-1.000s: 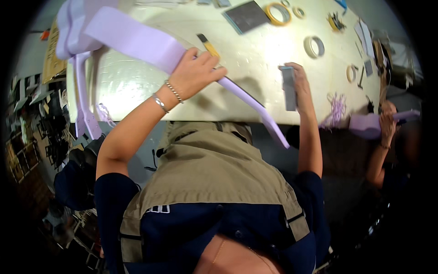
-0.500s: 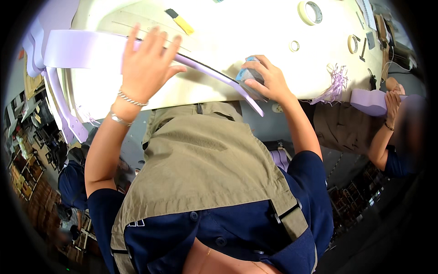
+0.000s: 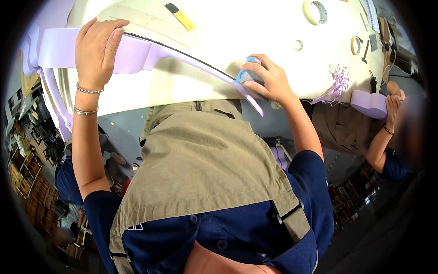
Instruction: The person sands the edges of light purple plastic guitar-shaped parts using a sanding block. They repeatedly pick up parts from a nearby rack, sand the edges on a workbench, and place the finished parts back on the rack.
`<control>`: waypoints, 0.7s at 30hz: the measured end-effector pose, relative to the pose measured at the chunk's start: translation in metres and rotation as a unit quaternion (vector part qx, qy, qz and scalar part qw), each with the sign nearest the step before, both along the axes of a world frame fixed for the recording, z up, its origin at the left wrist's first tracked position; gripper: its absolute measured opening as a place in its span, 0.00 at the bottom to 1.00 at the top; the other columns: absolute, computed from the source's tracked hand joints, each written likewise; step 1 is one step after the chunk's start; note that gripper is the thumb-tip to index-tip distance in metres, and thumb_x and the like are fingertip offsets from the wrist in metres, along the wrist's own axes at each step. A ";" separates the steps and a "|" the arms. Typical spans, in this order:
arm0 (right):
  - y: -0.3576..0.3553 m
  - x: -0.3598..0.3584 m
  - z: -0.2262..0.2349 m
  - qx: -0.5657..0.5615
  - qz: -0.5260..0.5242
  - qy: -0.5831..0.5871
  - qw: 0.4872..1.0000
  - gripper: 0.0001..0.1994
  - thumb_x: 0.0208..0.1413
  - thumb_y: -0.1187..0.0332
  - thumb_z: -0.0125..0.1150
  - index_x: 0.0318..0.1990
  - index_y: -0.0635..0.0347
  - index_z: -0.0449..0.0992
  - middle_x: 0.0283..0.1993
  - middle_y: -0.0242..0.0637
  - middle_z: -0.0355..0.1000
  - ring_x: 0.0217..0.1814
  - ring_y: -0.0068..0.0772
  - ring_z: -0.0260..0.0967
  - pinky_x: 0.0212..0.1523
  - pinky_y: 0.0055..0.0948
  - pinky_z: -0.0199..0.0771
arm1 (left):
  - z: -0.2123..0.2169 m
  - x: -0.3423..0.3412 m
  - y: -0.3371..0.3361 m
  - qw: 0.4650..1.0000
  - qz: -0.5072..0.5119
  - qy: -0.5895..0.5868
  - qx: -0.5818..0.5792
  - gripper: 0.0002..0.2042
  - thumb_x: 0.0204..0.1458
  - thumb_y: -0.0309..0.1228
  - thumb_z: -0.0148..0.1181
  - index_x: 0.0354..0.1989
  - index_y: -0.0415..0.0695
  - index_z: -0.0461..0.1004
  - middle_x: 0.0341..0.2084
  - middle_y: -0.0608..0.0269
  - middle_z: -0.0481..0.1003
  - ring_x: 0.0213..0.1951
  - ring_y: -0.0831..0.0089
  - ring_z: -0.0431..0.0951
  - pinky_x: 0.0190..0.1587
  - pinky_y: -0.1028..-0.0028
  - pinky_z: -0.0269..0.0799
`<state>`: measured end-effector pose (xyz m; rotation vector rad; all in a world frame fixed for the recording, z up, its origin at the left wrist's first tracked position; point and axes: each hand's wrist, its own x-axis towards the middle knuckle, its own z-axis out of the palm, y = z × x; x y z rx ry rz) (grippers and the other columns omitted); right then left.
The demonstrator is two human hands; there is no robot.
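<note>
At the counter's near edge, the right hand (image 3: pixel 267 80) now grips a small blue-grey block (image 3: pixel 250 75), pressed against the thin tail of the lilac moulded panel (image 3: pixel 137 50); a second ago it lay flat farther back. The left hand (image 3: pixel 96 43) has slid outward, fingers spread, pinning the panel's broad end. No containers show.

lilac strip (image 3: pixel 137 52) across table edge, blue block (image 3: pixel 248 75)

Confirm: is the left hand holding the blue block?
No, the left hand presses flat on the lavender panel; the right hand grips the blue block.
</note>
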<state>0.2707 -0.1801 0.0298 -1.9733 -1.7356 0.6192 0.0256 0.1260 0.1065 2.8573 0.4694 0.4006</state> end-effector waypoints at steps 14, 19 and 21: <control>0.109 -0.040 0.008 0.071 0.010 -0.036 0.997 0.19 0.47 0.42 0.55 0.40 0.40 0.74 0.42 0.39 0.67 0.37 0.41 0.71 0.32 0.33 0.72 | -0.005 0.003 0.000 0.997 0.009 -0.077 -0.004 0.17 0.58 0.39 0.41 0.29 0.44 0.75 0.25 0.65 0.75 0.32 0.66 0.73 0.50 0.66 0.62; 0.141 -0.052 0.014 0.081 0.021 -0.049 0.995 0.19 0.49 0.44 0.56 0.41 0.43 0.75 0.40 0.34 0.68 0.34 0.35 0.71 0.32 0.30 0.72 | -0.004 -0.002 0.000 0.997 0.029 -0.062 -0.022 0.18 0.58 0.40 0.37 0.27 0.42 0.71 0.23 0.62 0.71 0.30 0.64 0.71 0.51 0.64 0.61; 0.145 -0.051 0.015 0.071 0.024 -0.045 0.996 0.18 0.49 0.45 0.56 0.41 0.44 0.75 0.40 0.34 0.68 0.34 0.34 0.71 0.32 0.30 0.72 | -0.008 -0.002 0.002 0.994 0.016 -0.111 -0.008 0.15 0.57 0.40 0.42 0.25 0.44 0.69 0.17 0.65 0.68 0.24 0.65 0.68 0.47 0.67 0.63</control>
